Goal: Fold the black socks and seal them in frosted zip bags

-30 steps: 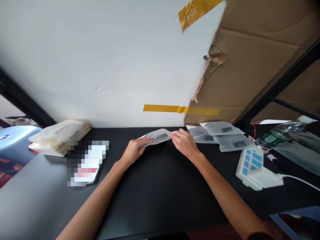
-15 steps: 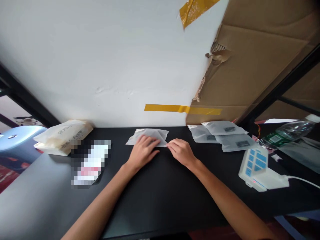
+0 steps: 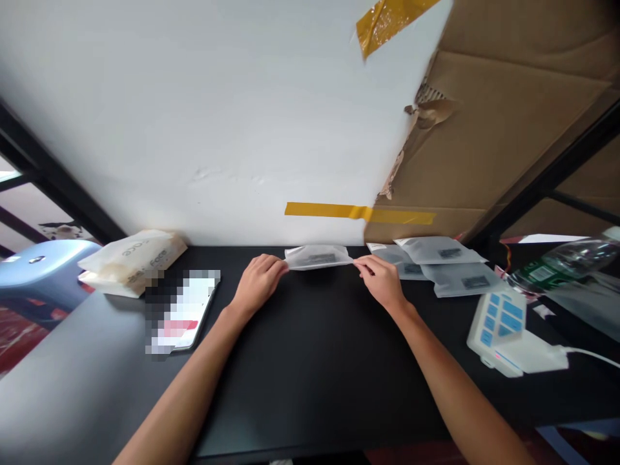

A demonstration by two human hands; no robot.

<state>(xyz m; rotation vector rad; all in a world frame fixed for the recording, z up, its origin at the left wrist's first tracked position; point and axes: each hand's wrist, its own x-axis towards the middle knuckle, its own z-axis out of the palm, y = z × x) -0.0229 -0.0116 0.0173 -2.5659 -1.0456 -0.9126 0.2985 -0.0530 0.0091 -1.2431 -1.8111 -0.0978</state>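
Observation:
A frosted plastic bag (image 3: 314, 256) with a dark printed patch is stretched between my two hands near the back of the black table (image 3: 310, 381). My left hand (image 3: 260, 278) pinches its left near corner. At the opposite corner, my right hand (image 3: 380, 278) grips the edge between thumb and fingertips. The bag's near edge appears slightly lifted, with shadow beneath it. To the right of my right hand lie several similar frosted bags (image 3: 440, 250), overlapping one another, each with a dark label patch.
A phone (image 3: 194, 316), partly pixelated, and a cream package (image 3: 130, 258) lie on the left, beside a blue stool (image 3: 43, 271). A white device with blue keys (image 3: 504, 323) and cable sits right, near a plastic bottle (image 3: 557, 261). A white panel (image 3: 217, 116) and cardboard (image 3: 508, 129) stand behind.
My left hand has gone from lying over the bag to pinching its left corner. My right hand still holds the right corner, and the bag is now pulled straighter, its printed patch uncovered.

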